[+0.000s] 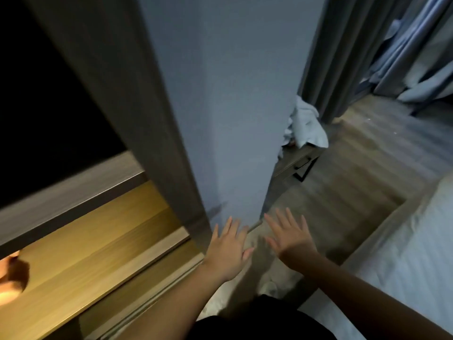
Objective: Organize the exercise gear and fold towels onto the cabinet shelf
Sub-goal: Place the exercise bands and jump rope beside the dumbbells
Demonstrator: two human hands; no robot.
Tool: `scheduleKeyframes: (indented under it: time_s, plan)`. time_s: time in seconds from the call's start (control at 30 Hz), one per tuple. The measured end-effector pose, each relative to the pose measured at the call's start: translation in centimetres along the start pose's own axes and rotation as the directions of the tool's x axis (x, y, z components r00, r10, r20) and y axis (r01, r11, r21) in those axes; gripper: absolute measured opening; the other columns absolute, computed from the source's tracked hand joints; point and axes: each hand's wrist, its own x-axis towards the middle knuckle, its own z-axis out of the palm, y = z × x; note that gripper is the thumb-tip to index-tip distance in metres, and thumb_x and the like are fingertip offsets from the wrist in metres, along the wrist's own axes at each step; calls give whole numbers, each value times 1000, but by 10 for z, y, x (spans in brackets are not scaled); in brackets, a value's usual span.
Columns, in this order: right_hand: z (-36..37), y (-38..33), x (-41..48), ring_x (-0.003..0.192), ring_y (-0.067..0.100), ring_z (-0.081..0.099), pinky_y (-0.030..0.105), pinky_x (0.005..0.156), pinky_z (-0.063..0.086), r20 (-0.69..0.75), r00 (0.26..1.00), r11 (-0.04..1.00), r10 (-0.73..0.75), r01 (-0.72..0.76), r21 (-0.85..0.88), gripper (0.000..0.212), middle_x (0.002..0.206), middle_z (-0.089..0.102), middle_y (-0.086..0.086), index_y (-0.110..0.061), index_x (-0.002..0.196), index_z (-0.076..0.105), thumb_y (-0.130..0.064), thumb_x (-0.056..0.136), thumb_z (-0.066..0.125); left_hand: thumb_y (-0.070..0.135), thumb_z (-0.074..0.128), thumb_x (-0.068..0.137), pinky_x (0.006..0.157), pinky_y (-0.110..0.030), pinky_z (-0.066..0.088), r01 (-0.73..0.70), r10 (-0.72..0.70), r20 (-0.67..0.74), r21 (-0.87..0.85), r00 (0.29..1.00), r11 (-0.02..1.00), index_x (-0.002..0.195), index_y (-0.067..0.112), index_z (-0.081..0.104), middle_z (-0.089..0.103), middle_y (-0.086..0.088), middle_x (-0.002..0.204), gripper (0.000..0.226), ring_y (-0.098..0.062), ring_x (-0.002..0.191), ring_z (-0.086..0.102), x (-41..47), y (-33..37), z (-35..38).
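My left hand [226,251] and my right hand [289,235] are both stretched out in front of me, fingers spread and straight, holding nothing. They hover low, by the foot of a pale wall panel [232,106]. To the left the cabinet [117,99] stands open, with a lit wooden shelf [93,244] below a dark upper compartment. A crumpled white towel [305,126] lies on a small wooden side table [297,160] behind the wall edge, well beyond my hands.
A bed with white bedding [404,261] fills the lower right. Grey curtains [397,50] hang at the far right over a wood floor [355,173]. The cabinet's sliding-door track [152,298] runs along its front edge.
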Motion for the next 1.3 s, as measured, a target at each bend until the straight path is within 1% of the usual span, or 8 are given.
scheduleKeyframes:
  time_s: [0.1,0.3,0.53,0.73,0.83,1.03,1.17,1.3]
  plan:
    - [-11,64,8,150,29,-4,56,119,3,-41,999,1000,14,-14,-20,62,164,2,6,-30,155,6,-53,100,24,49,29,101,119,-50,2,-20,20,13,-39,1000,999,154,19,15,7,-7,163,62,-26,150,-4,48,39,-9]
    - [-27,148,38,149,30,-3,56,117,4,3,999,998,45,-45,-36,61,163,3,6,-32,154,10,-56,99,22,46,31,101,119,-51,4,-46,47,45,-31,998,998,153,16,19,6,-8,163,61,-26,150,-5,123,87,-24]
    - [-35,206,103,149,31,-9,57,118,0,70,995,997,78,-79,4,62,163,-4,7,-31,155,3,-53,101,23,46,30,102,119,-49,5,-76,76,112,-4,991,997,154,16,17,8,-7,163,61,-26,150,-4,214,103,-32]
    - [-31,262,178,149,30,-8,57,118,1,132,987,994,90,-98,53,65,163,-4,7,-31,154,0,-51,100,29,45,33,102,118,-49,12,-78,78,162,-4,984,997,151,16,24,12,-7,162,57,-25,150,-1,318,106,-31]
    - [-22,293,211,149,31,-8,57,117,3,181,977,991,111,-124,59,66,163,-4,6,-30,154,1,-50,100,33,46,34,101,117,-49,15,-59,55,203,19,978,998,151,16,24,14,-8,161,60,-27,150,2,369,107,-22]
    - [13,340,280,149,30,-10,58,118,3,318,947,995,47,-72,67,65,163,-8,5,-29,155,0,-46,102,33,46,38,100,117,-49,15,52,-44,309,-20,950,998,154,17,18,7,-10,162,64,-28,149,4,458,108,13]
    - [47,358,336,148,30,-11,59,118,3,358,933,998,-21,-1,62,65,162,-11,4,-29,155,-2,-48,102,31,45,43,98,117,-46,17,107,-100,282,-12,954,994,155,19,9,3,-10,163,71,-28,149,4,507,104,46]
    - [86,369,385,148,33,-13,62,117,5,393,917,996,-69,43,73,66,162,-12,3,-27,155,-1,-47,102,33,44,48,96,119,-44,17,175,-167,206,-23,964,984,156,22,3,1,-11,163,78,-28,150,3,539,95,78]
